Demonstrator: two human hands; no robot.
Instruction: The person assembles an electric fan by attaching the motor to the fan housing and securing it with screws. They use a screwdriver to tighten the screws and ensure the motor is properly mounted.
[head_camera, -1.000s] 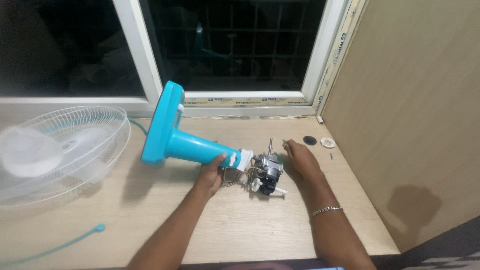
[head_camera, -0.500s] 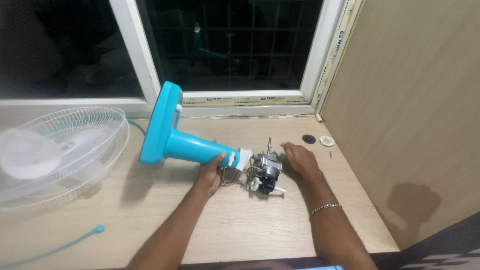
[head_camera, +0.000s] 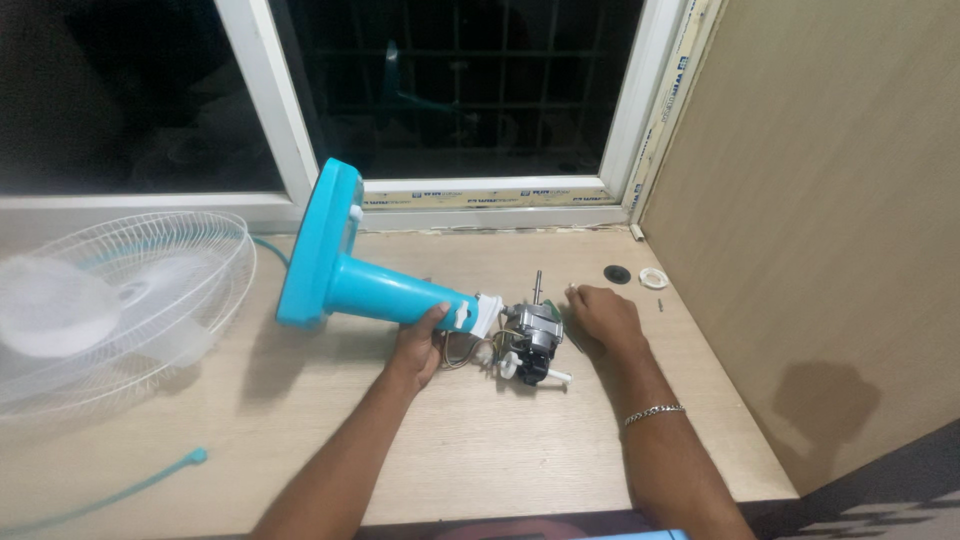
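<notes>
A turquoise fan stand (head_camera: 385, 290) lies tipped on the wooden table (head_camera: 500, 450), its round base (head_camera: 312, 245) raised toward the window. My left hand (head_camera: 420, 345) grips the stand's neck just behind the white joint. The bare fan motor (head_camera: 530, 335) hangs off that joint, with loose wires, a metal shaft (head_camera: 538, 283) pointing away and a white knob (head_camera: 555, 377). My right hand (head_camera: 605, 318) rests knuckles up on the table right beside the motor, fingers curled down. A thin dark rod (head_camera: 575, 343) peeks out at its edge; whether the hand holds it is hidden.
A white fan grille with a pale blade (head_camera: 110, 300) lies at the left. A turquoise cable (head_camera: 110, 490) runs along the front left. A black cap (head_camera: 617, 273), a white ring (head_camera: 654, 277) and a small screw (head_camera: 661, 303) sit near the wooden side panel (head_camera: 820, 220).
My right hand has lowered from a raised-finger pose and settled flat beside the motor. The left hand and stand have barely moved.
</notes>
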